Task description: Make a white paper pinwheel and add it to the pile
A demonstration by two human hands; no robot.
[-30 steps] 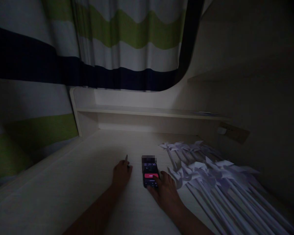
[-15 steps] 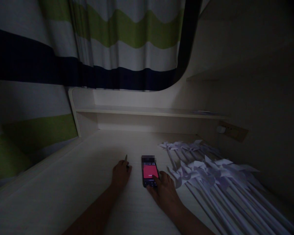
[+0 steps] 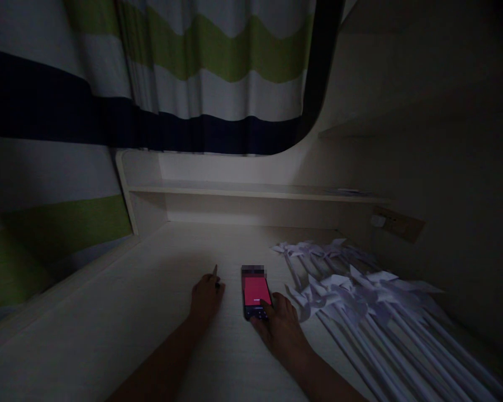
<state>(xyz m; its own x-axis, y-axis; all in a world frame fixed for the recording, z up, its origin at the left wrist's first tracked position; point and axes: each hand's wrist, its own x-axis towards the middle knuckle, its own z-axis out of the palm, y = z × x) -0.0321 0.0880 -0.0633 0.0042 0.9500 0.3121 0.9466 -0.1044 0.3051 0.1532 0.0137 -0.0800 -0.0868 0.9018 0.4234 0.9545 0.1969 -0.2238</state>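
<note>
A smartphone (image 3: 257,291) with a lit pink screen is at the middle of the pale desk (image 3: 109,329). My right hand (image 3: 283,326) grips its lower right part, with one fingertip over the bottom of the pink area and the thumb at the lower edge. Left of the phone, my left hand (image 3: 207,296) rests closed on the desk. A slim pointed thing (image 3: 215,271) sticks up from its fingers, with a dark spot beside it; the dimness hides what it is. Several white paper pinwheels (image 3: 339,296) on long sticks lie to the right of my right hand.
A low shelf (image 3: 235,190) runs along the back, with flat papers (image 3: 347,191) at its right end. A wall socket with a white plug (image 3: 378,221) is at the right. Striped curtains (image 3: 235,50) hang behind and to the left. The light is dim.
The pink area on the phone's screen has grown upward, covering the digits that showed above it. Both hands and the pinwheels stay where they were.
</note>
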